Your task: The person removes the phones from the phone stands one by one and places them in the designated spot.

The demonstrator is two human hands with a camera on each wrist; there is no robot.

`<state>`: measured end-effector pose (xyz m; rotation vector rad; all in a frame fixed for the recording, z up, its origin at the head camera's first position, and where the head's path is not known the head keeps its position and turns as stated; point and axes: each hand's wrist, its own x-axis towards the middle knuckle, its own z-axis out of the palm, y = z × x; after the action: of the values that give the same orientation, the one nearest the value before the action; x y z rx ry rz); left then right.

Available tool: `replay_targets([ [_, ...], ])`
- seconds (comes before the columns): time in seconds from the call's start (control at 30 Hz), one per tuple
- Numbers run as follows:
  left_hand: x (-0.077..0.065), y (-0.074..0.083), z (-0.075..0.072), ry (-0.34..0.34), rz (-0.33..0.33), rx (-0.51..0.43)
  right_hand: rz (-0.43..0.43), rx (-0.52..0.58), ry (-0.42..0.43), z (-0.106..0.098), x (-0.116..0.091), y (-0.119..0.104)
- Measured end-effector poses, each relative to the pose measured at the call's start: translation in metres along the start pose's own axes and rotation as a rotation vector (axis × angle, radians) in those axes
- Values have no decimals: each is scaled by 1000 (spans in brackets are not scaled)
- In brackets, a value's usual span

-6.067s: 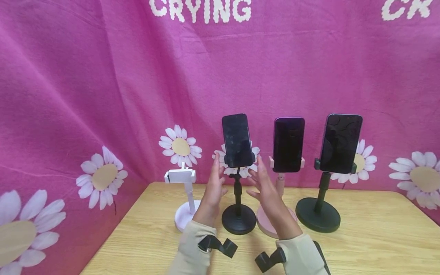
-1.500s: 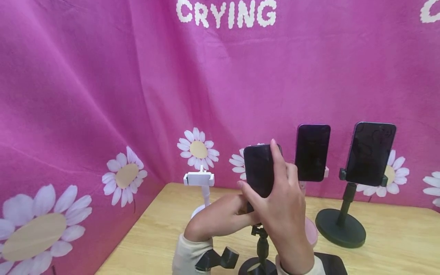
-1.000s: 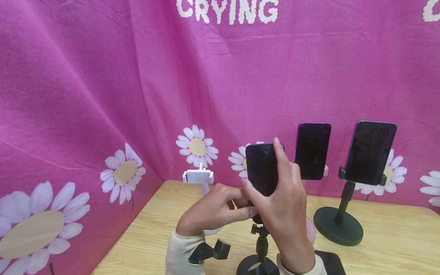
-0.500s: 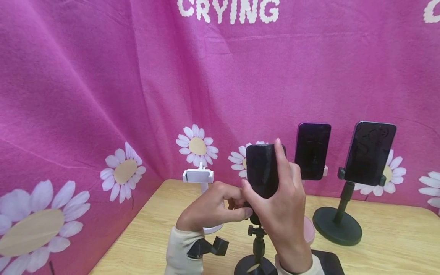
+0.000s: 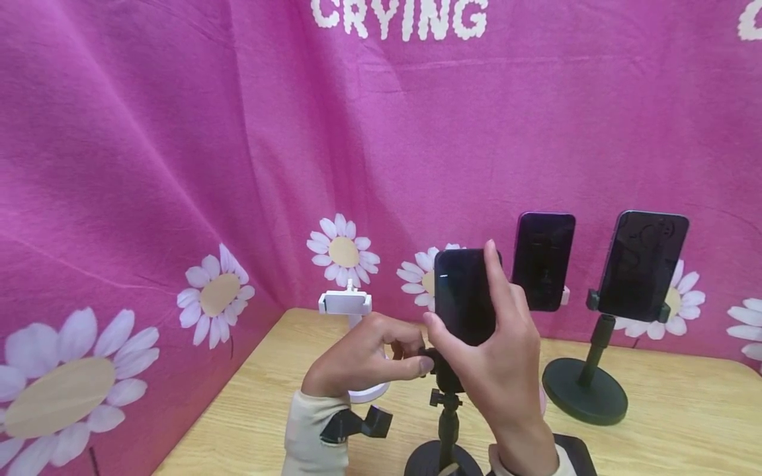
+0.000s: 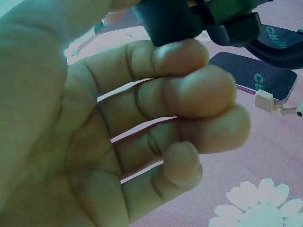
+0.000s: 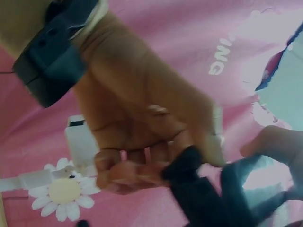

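A black phone [image 5: 464, 297] stands upright above a black phone stand [image 5: 448, 426]. My right hand [image 5: 503, 357] grips it, thumb across the lower left and index finger along the right edge. Left of the phone, my left hand [image 5: 369, 354] pinches the black clamp arm [image 5: 429, 360] of the stand between thumb and index finger. The left wrist view shows that clamp [image 6: 173, 21] at the top, the other fingers curled loosely below it. In the right wrist view the left hand [image 7: 151, 104] is blurred at the dark clamp [image 7: 199, 189].
Behind on the wooden table [image 5: 678, 396] stand a phone on a pink stand and another phone [image 5: 644, 264] on a dark green stand [image 5: 586, 390]. A white stand [image 5: 345, 303] is at the left. A dark flat object [image 5: 574, 455] lies beneath the right wrist. A pink cloth hangs behind.
Earlier, both open hands flanked the phone on its stand. Since then, phone and stand have come nearer and both hands have taken hold. Lately the left fingers have shifted slightly outward with the clamp arm.
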<state>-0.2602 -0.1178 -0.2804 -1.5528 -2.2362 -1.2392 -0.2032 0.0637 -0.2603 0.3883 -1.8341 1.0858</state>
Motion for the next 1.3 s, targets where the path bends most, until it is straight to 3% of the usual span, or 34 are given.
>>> replay_targets([
  [0.17, 0, 2, 1, 19, -35, 22, 123, 25, -156, -14, 0, -7],
  [0.33, -1, 8, 2, 35, -77, 69, 170, 90, -255, -22, 1, -12],
  [0.93, 1, 28, 4, 34, -117, 220, 211, 72, -284, -27, -1, -18],
  [1.3, 1, 33, 6, 54, -113, 293, 238, 133, -307, -28, -1, -23],
])
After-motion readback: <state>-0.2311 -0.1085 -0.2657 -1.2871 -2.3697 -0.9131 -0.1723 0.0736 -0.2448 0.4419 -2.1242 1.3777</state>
